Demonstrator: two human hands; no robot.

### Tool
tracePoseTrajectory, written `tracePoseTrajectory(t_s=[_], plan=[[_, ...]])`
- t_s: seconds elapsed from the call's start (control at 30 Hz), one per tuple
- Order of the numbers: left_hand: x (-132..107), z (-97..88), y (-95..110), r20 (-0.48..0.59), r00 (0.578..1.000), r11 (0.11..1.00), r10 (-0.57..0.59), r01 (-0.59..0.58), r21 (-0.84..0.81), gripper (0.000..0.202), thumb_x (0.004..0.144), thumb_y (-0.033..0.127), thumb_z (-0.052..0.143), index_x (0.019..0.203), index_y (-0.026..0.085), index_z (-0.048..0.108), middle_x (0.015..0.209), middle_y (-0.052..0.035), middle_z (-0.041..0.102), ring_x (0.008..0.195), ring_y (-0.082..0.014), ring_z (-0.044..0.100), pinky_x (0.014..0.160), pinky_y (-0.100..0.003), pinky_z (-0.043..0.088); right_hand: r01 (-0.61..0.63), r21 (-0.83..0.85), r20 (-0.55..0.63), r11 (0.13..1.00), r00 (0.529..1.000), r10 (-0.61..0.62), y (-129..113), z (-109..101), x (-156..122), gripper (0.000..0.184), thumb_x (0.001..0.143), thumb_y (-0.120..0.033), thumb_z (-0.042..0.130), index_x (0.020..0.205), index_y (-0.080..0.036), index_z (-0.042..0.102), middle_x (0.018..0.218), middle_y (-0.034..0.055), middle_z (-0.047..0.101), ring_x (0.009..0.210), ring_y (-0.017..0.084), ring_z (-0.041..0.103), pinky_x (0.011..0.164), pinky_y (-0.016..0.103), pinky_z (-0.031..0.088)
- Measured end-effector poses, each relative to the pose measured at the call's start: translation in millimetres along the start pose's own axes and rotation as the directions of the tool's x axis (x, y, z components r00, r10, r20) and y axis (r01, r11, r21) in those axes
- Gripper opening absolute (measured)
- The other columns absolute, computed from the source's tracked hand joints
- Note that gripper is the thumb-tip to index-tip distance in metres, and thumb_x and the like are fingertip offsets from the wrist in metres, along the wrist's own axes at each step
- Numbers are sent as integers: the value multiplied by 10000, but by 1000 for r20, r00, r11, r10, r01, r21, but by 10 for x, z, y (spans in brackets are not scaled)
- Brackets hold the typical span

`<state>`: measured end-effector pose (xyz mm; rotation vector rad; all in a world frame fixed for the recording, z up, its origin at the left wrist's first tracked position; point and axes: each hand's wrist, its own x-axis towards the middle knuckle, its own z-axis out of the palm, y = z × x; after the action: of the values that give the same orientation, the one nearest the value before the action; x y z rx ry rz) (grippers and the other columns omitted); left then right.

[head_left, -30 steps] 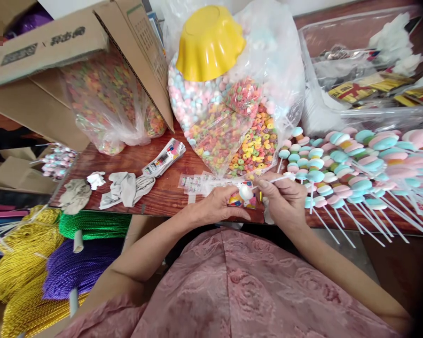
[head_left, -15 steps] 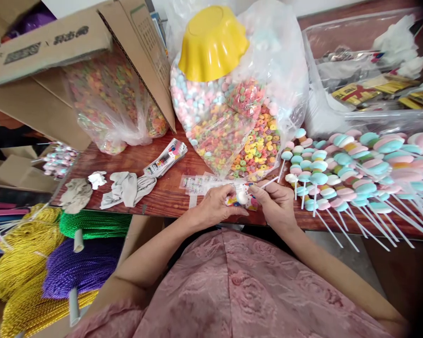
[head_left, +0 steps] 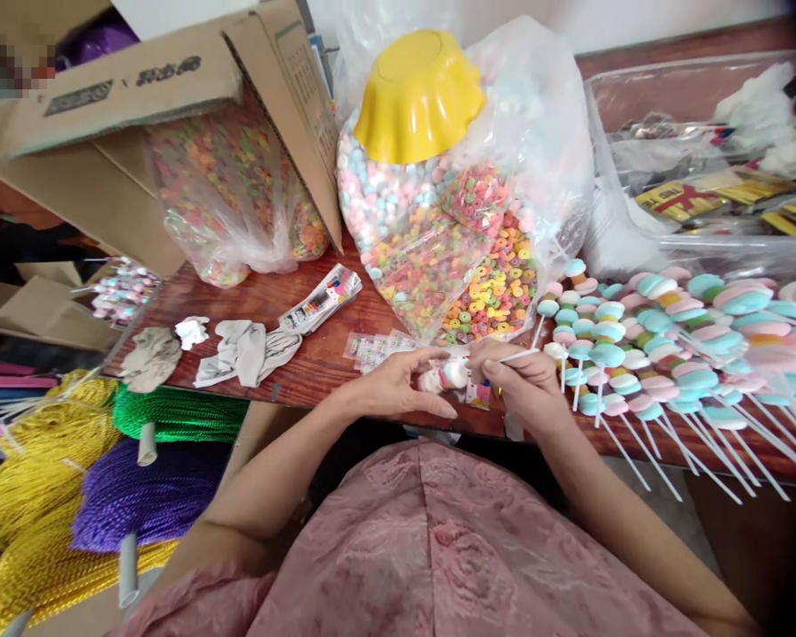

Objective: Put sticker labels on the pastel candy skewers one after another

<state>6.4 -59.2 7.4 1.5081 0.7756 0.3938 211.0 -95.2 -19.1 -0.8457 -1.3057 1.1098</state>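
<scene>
At the near edge of the wooden table, my left hand pinches a white and pink marshmallow piece. My right hand grips a thin white stick whose end meets that piece. Both hands are closed and almost touch each other. Under them lie small printed sticker sheets. Just behind stands a big clear bag of coloured ring candy and marshmallows with a yellow bowl upside down on top.
Several finished marshmallow skewers lie in rows to the right. A tilted cardboard box with a candy bag stands at the left. Crumpled gloves lie on the table; yellow, green and purple cord bundles lie below left.
The view has shifted a little, so everything sits lower in the picture. My hands stay together at the table edge; the marshmallow piece now sits further along the stick, near my left fingers.
</scene>
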Motion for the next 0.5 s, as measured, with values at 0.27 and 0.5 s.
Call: tracePoseTrajectory(t_s=[0.27, 0.5], plan=[[66, 63, 90, 347, 924, 954, -161, 236, -184, 374, 593, 374, 880, 697, 152, 598, 581, 46, 570, 504, -82, 503, 508, -220, 403, 55, -12, 241, 998, 969, -51, -209, -156, 164, 172, 878, -341, 670, 779, -245, 773, 697, 28, 690, 785, 196, 641, 818, 385, 520], [33, 199, -150, -239, 971, 1000, 22, -20, 11, 392, 641, 355, 849, 929, 139, 693, 765, 26, 609, 721, -117, 533, 695, -237, 435, -40, -43, -212, 998, 977, 29, -86, -60, 39, 218, 845, -323, 713, 657, -214, 693, 595, -10, 614, 589, 135, 554, 615, 294, 486]])
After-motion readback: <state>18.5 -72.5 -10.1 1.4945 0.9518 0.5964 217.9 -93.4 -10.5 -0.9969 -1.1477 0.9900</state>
